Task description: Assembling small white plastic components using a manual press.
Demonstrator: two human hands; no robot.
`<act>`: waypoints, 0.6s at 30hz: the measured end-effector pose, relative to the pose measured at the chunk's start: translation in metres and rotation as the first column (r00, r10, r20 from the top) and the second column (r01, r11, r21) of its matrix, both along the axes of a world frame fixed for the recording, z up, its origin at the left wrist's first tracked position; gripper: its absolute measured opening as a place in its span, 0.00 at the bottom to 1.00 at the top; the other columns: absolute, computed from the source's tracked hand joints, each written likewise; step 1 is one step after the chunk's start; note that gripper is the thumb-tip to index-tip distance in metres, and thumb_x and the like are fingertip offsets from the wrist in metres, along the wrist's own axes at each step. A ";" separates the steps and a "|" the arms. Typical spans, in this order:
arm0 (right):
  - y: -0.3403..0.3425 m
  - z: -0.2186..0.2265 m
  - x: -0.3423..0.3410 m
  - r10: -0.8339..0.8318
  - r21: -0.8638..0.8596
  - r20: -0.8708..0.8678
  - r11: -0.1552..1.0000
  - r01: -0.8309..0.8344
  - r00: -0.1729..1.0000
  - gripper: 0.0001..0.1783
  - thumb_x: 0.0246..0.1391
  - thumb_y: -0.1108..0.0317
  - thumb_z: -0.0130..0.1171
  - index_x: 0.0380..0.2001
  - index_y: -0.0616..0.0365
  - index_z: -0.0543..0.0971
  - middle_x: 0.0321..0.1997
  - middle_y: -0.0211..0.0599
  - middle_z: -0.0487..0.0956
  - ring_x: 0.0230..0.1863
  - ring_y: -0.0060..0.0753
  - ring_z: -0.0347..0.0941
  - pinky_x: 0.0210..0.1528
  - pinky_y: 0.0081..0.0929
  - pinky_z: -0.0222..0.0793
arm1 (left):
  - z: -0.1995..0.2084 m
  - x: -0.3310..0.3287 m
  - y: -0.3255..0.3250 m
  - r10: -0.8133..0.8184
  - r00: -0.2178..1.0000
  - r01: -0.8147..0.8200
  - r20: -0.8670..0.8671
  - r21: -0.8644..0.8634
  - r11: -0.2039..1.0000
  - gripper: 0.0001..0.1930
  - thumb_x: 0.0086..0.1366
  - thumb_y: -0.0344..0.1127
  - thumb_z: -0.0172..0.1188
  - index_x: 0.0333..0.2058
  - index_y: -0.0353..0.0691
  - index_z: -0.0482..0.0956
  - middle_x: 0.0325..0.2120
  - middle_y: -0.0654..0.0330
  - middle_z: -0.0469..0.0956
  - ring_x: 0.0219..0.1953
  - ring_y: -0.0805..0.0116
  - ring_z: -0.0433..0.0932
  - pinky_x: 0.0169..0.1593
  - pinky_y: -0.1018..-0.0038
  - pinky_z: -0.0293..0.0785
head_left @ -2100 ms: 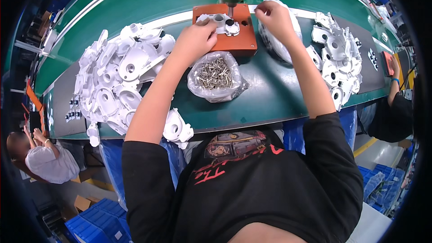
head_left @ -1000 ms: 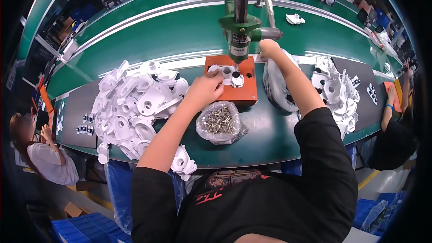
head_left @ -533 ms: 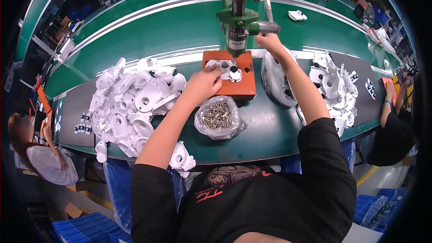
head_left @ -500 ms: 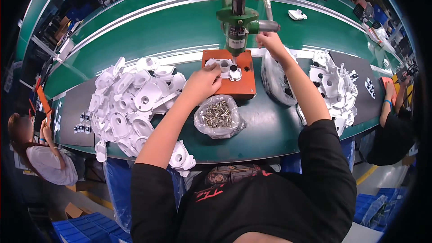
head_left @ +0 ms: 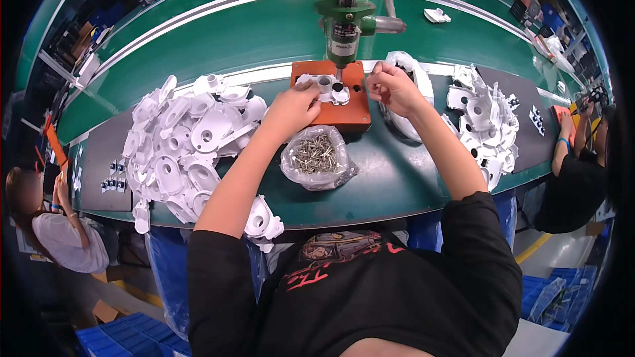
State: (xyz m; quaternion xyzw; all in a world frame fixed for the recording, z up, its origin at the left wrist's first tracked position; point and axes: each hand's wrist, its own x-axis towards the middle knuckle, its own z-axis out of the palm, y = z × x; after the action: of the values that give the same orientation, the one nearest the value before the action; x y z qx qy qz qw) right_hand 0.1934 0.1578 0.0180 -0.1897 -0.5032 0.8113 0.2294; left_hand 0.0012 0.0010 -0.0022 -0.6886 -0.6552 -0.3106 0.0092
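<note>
This view sits on your head, the left one of two side by side, and looks down and a bit ahead. Your left hand [head_left: 291, 109] and right hand [head_left: 397, 91] show close up, just above the middle. Nearer than your hands comes your black T-shirt [head_left: 377, 277]; past them, the drill press [head_left: 344, 30] is cut off at the top. It sees very wide, so the workbench [head_left: 397, 182] bends, and the people far left [head_left: 69, 241] and far right [head_left: 572, 192] of your hands look small.
</note>
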 end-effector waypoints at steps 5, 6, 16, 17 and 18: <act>0.003 -0.008 -0.009 -0.086 0.350 0.032 0.934 0.070 0.996 0.06 0.50 0.75 0.55 0.33 0.60 0.72 0.27 0.34 0.76 0.29 0.24 0.73 0.27 0.18 0.66 | 0.001 0.001 -0.001 0.004 1.000 -0.003 -0.022 0.014 1.000 0.07 0.53 0.35 0.54 0.28 0.37 0.71 0.27 0.51 0.75 0.27 0.49 0.75 0.33 0.60 0.71; 0.006 -0.013 -0.014 -0.097 0.426 0.069 0.903 0.058 0.993 0.09 0.50 0.74 0.55 0.36 0.62 0.73 0.30 0.35 0.77 0.31 0.24 0.74 0.30 0.18 0.67 | 0.002 0.001 -0.001 0.007 1.000 -0.007 -0.022 0.002 1.000 0.07 0.53 0.35 0.54 0.28 0.37 0.71 0.27 0.51 0.75 0.27 0.49 0.75 0.33 0.60 0.71; -0.009 -0.033 -0.047 -0.246 0.631 0.056 0.760 0.157 0.968 0.11 0.48 0.71 0.59 0.34 0.67 0.75 0.31 0.32 0.77 0.34 0.20 0.72 0.37 0.17 0.68 | -0.002 0.000 0.000 0.001 1.000 0.000 -0.022 0.020 1.000 0.08 0.53 0.34 0.53 0.28 0.36 0.71 0.31 0.51 0.75 0.30 0.49 0.75 0.35 0.61 0.71; -0.008 -0.034 -0.048 -0.246 0.631 0.057 0.760 0.156 0.968 0.11 0.48 0.71 0.59 0.34 0.67 0.75 0.31 0.32 0.77 0.34 0.20 0.72 0.37 0.17 0.68 | -0.002 -0.001 0.000 0.001 1.000 -0.001 -0.020 0.019 1.000 0.08 0.53 0.34 0.53 0.28 0.36 0.71 0.31 0.51 0.75 0.30 0.49 0.75 0.35 0.61 0.71; -0.008 -0.035 -0.049 -0.250 0.636 0.062 0.756 0.155 0.966 0.11 0.48 0.71 0.59 0.34 0.67 0.75 0.31 0.32 0.77 0.33 0.19 0.72 0.37 0.17 0.68 | -0.003 -0.001 0.000 0.000 1.000 0.001 -0.027 0.034 0.999 0.08 0.53 0.34 0.53 0.29 0.36 0.71 0.31 0.51 0.75 0.30 0.49 0.75 0.35 0.61 0.71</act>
State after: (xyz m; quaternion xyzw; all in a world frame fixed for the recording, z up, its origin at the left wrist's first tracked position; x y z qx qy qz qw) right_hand 0.1449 0.1497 -0.0167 -0.2138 -0.7356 0.5522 0.3291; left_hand 0.0004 0.0013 -0.0050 -0.6925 -0.6495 -0.3125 0.0296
